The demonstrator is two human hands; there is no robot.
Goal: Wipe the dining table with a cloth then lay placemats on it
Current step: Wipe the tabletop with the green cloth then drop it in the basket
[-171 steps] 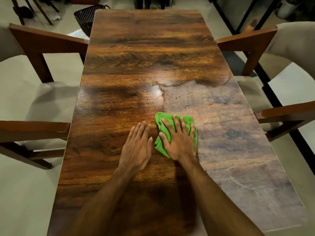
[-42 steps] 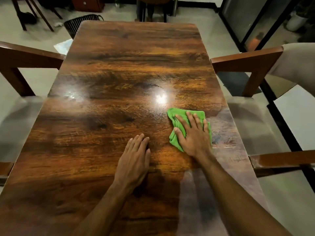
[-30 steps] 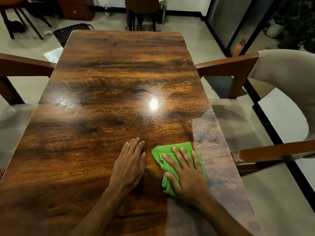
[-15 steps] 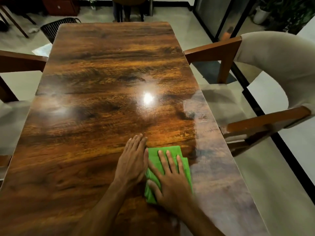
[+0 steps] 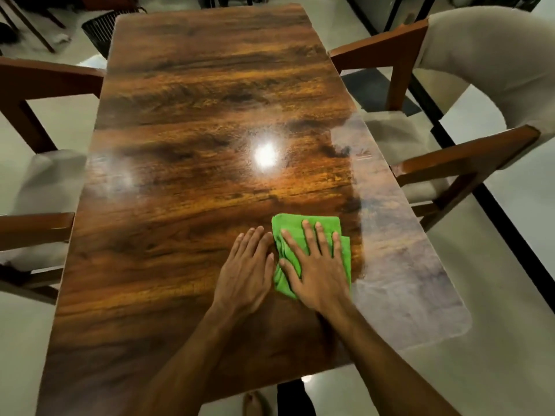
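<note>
While the right hand presses flat with fingers spread on the folded green cloth, near the tabletop right edge, left hand flat beside it, fingers straight, wooden chairs alongside

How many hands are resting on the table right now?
2. The left hand lies flat on the bare wood of the table, just beside the green cloth. The right hand presses flat on top of that cloth. Neither is hidden.
</note>
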